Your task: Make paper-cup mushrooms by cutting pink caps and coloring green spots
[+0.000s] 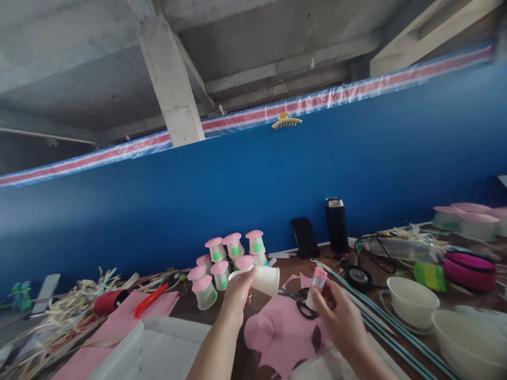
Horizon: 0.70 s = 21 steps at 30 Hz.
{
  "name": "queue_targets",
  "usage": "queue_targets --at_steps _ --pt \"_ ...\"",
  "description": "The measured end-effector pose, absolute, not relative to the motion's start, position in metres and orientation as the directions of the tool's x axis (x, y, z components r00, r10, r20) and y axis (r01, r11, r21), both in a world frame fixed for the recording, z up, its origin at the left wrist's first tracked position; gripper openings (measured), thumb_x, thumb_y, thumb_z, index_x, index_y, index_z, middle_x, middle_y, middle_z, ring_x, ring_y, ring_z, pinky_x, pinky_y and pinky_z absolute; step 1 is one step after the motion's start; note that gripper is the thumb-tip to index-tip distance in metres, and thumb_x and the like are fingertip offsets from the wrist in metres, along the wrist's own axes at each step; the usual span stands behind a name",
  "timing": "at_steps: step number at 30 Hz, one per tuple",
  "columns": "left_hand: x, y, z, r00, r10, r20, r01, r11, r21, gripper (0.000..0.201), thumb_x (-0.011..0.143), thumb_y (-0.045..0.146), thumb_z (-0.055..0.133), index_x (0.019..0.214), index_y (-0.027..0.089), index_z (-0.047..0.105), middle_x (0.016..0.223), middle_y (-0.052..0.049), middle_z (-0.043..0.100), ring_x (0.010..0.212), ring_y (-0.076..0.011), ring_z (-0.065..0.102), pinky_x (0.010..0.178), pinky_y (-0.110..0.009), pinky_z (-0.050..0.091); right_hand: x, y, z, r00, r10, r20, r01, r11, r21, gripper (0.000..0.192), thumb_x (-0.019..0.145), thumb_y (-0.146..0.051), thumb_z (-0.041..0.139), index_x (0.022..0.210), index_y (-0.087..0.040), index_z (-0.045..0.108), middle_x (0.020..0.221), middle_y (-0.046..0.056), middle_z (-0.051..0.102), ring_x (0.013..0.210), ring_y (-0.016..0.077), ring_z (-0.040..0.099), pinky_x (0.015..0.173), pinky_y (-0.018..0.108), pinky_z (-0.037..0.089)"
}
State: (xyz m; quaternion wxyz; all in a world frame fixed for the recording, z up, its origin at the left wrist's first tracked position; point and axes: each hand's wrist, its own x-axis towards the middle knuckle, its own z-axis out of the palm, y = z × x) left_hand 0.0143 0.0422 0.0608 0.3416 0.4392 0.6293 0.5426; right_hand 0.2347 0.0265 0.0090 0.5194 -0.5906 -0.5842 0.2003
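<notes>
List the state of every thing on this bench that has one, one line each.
left hand: gripping the white paper cup, tipped on its side
right hand: gripping the small pink-capped tube, cap on
black scissors: lying on the pink paper
black flask: upright, lid on
white bowls: upright

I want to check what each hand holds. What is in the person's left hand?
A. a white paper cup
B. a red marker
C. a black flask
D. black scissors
A: the left hand grips a white paper cup lying on its side, while the right hand holds a small pink-capped glue stick.
</notes>
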Motion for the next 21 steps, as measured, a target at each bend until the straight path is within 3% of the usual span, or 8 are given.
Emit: queue_targets --at_steps 1,2,4,7,9,14,18,21 --pt "0.010 0.037 0.060 -0.353 0.934 -0.056 0.064 0.084 0.994 0.041 0.070 0.053 0.065 0.085 0.015 0.061 0.061 0.000 0.055 0.051 -0.0130 0.054 0.040 -0.021 0.036 0.235 0.027 0.009 0.239 0.903 0.357 0.457 0.220 -0.862 0.037 0.081 -0.052 0.048 0.097 -0.021 0.060 0.071 0.002 0.068 0.061 0.0189 0.061 0.058 0.026 0.044" --pt "0.007 0.032 0.059 -0.270 0.939 -0.213 -0.175 0.170 0.970 0.039 0.070 0.051 0.067 0.085 0.016 0.060 0.057 0.003 0.050 0.045 -0.0090 0.049 0.037 -0.017 0.031 0.236 0.028 0.010 0.238 0.910 0.340 0.425 0.217 -0.879 0.037 0.081 -0.052 0.047 0.096 -0.021 0.060 0.072 0.002 0.069 0.062 0.0190 0.062 0.059 0.026 0.044" --pt "0.003 0.021 0.053 -0.009 0.902 -0.432 -0.539 0.359 0.762 0.037 0.068 0.047 0.072 0.084 0.016 0.058 0.054 0.006 0.046 0.040 -0.0045 0.043 0.033 -0.013 0.027 0.238 0.030 0.009 0.231 0.922 0.311 0.362 0.215 -0.907 0.038 0.081 -0.053 0.047 0.095 -0.021 0.060 0.074 0.002 0.070 0.066 0.0197 0.064 0.061 0.026 0.045" --pt "-0.002 0.009 0.038 0.179 0.906 -0.383 -0.718 0.387 0.579 0.036 0.070 0.048 0.070 0.082 0.018 0.056 0.055 0.006 0.047 0.041 -0.0040 0.044 0.034 -0.011 0.029 0.240 0.033 0.006 0.217 0.927 0.307 0.325 0.228 -0.918 0.040 0.080 -0.055 0.048 0.095 -0.020 0.059 0.076 0.003 0.070 0.069 0.0209 0.065 0.062 0.026 0.046" --pt "-0.006 0.007 0.027 0.164 0.933 -0.320 -0.774 0.323 0.545 0.033 0.073 0.047 0.067 0.081 0.018 0.055 0.056 0.005 0.048 0.041 -0.0031 0.041 0.034 -0.011 0.027 0.241 0.033 0.005 0.214 0.926 0.310 0.343 0.226 -0.912 0.041 0.080 -0.056 0.047 0.094 -0.020 0.060 0.074 0.003 0.070 0.067 0.0205 0.064 0.060 0.026 0.045" --pt "-0.035 0.013 0.012 -0.229 0.971 -0.070 -0.777 -0.139 0.614 0.018 0.080 0.035 0.057 0.088 0.020 0.060 0.074 -0.002 0.057 0.051 -0.0055 0.044 0.039 -0.014 0.033 0.241 0.030 0.009 0.247 0.917 0.312 0.425 0.186 -0.886 0.041 0.078 -0.058 0.048 0.089 -0.021 0.061 0.068 0.001 0.068 0.065 0.0203 0.062 0.059 0.025 0.044" --pt "-0.059 0.015 0.016 -0.396 0.916 0.059 -0.674 -0.333 0.660 0.035 0.082 0.052 0.048 0.090 0.021 0.063 0.077 -0.004 0.057 0.053 -0.0066 0.043 0.041 -0.016 0.035 0.242 0.029 0.014 0.250 0.922 0.296 0.445 0.162 -0.881 0.041 0.076 -0.059 0.049 0.090 -0.022 0.061 0.068 0.001 0.069 0.064 0.0204 0.062 0.057 0.025 0.043" --pt "-0.054 0.015 0.017 -0.505 0.853 0.131 -0.449 -0.389 0.805 0.049 0.079 0.064 0.046 0.095 0.020 0.063 0.077 -0.004 0.060 0.057 -0.0099 0.048 0.045 -0.020 0.039 0.242 0.029 0.015 0.244 0.926 0.289 0.474 0.146 -0.868 0.042 0.075 -0.059 0.049 0.092 -0.022 0.061 0.069 0.001 0.069 0.066 0.0208 0.062 0.059 0.026 0.044"
